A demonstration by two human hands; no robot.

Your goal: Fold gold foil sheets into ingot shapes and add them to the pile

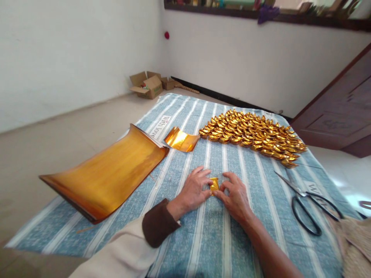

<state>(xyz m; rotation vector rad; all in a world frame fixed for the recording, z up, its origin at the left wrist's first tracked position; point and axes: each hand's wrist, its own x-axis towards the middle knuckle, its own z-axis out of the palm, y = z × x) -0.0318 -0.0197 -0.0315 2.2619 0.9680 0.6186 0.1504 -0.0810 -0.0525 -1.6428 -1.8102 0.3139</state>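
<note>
Fingers [209, 188] beside scissors [307, 204], ingot pile [255, 135]

We see a blue woven cloth with white lengthwise stripes [232, 239], and on it a shiny gold stack of large foil sheets [107, 177], amber where it dulls. A small curled gold foil sheet [181, 139] gleams yellow. The heap of folded gold paper ingots [252, 135] glitters. Black-handled steel scissors [307, 204] lie grey-bladed. Our brown cuff on a cream sleeve [158, 224] borders the tiny gold folded piece [214, 184].
</note>
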